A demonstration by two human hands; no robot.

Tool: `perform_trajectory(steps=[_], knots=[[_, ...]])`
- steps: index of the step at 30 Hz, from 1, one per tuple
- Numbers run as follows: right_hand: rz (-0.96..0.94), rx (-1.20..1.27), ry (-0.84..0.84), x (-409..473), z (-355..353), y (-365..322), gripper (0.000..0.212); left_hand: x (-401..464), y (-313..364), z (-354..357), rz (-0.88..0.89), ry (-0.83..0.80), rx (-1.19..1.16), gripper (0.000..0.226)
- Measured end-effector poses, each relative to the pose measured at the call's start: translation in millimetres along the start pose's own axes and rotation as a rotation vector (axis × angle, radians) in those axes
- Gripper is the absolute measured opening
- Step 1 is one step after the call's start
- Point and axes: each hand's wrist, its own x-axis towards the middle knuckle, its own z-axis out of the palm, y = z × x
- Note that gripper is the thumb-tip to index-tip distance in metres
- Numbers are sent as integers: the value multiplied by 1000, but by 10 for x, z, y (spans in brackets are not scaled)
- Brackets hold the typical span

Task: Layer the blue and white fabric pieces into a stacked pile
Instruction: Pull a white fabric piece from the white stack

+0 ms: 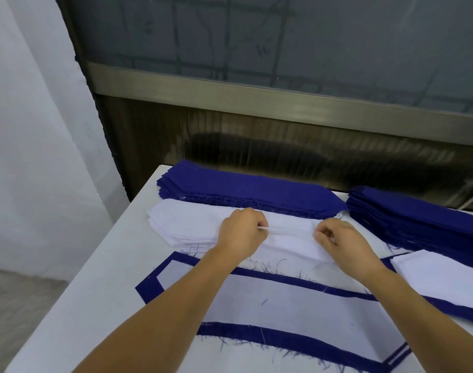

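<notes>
Both hands pinch the top white piece of the white stack — left hand with curled fingers at its middle, right hand nearer its right end. The white stack lies at table centre. At 12 o'clock from it, touching, sits a blue stack; at 3 o'clock, a second blue stack. At 6 o'clock lies the layered pile — white piece centred on blue, frayed blue edges showing all round.
</notes>
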Motion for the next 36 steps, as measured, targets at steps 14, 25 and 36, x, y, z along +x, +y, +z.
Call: perform_trajectory(steps=[14,25,36], knots=[[-113,-96,79,-69,64,-96,17,-35,-122,-68,106,56,210,14],[-181,-7,-93,-784,-279,-191,17,-711,-424,-777,245,-178,415,22],[57,292,-311,-920,-732,-266,16,-814,-148,-1201,102,-387,244,10]])
